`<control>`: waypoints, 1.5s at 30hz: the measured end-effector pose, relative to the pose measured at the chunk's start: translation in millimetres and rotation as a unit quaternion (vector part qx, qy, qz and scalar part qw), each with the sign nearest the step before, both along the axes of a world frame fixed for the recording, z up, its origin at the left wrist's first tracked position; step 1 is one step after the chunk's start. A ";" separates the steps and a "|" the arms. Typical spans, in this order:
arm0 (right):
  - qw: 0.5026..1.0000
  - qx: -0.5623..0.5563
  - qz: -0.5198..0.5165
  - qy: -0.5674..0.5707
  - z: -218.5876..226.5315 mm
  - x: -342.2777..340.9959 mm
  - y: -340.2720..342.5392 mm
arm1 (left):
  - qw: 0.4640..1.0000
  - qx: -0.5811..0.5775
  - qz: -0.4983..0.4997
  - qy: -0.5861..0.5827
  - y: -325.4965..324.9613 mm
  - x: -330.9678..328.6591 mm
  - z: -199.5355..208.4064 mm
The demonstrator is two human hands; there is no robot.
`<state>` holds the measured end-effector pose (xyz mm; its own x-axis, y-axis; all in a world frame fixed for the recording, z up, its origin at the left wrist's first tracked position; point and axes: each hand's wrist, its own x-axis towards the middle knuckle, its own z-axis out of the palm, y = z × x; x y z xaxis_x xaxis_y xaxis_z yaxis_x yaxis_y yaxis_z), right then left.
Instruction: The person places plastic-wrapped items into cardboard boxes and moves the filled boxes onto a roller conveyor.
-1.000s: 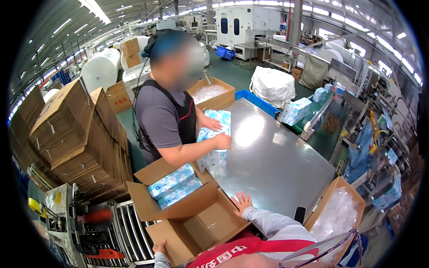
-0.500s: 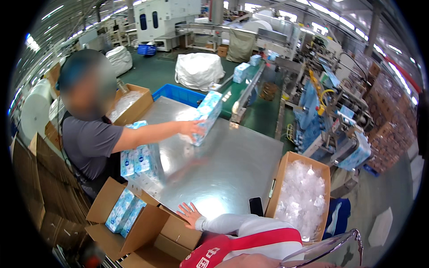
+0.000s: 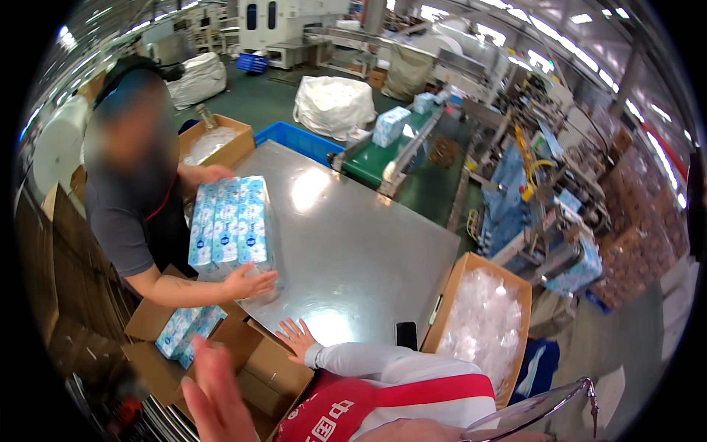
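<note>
My right hand [image 3: 297,340], in a white sleeve, lies flat with its fingers spread at the near edge of the metal table [image 3: 353,250]. It holds nothing. My left hand [image 3: 213,394] is raised close to the camera at the lower left, fingers stretched out and slightly blurred, in front of the open cardboard box [image 3: 276,368]. No object shows in it. Across the table's left side, a co-worker's two hands hold a block of blue-and-white tissue packs [image 3: 230,221]. More tissue packs [image 3: 188,331] lie inside the carton beside my left hand.
A black phone [image 3: 406,335] lies at the table's near right, next to a carton of clear plastic bags [image 3: 482,324]. Beyond the table are a blue crate [image 3: 298,144] and a green conveyor [image 3: 375,158] carrying tissue packs. A machine [image 3: 552,191] stands at the right.
The co-worker has drawn in the pack held over the table and now grips the block with both hands. My left hand has come into view at lower left. My right hand stays on the table.
</note>
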<state>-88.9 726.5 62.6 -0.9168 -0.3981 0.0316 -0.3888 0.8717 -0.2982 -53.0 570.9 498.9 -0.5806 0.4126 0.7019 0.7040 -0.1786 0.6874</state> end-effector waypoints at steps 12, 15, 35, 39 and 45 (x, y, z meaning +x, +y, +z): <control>0.999 -0.040 0.012 0.001 -4.4 -0.7 -5.5 | 0.956 -0.012 -0.289 -0.054 24.2 13.9 3.7; 0.998 -0.059 0.020 0.004 3.1 -1.0 -3.6 | 0.955 -0.032 -0.288 -0.067 32.8 7.7 0.0; 0.975 -0.163 0.119 -0.098 36.1 -148.9 54.2 | 0.830 -0.363 0.175 -0.385 -57.5 -31.3 -263.9; 0.972 0.140 -0.041 0.183 116.8 -316.7 143.7 | 0.818 -0.397 0.166 -0.383 -41.1 -50.1 -258.6; 0.980 0.140 -0.116 0.082 124.5 -396.9 218.9 | 0.821 -0.506 0.137 -0.224 -0.8 -92.3 -259.8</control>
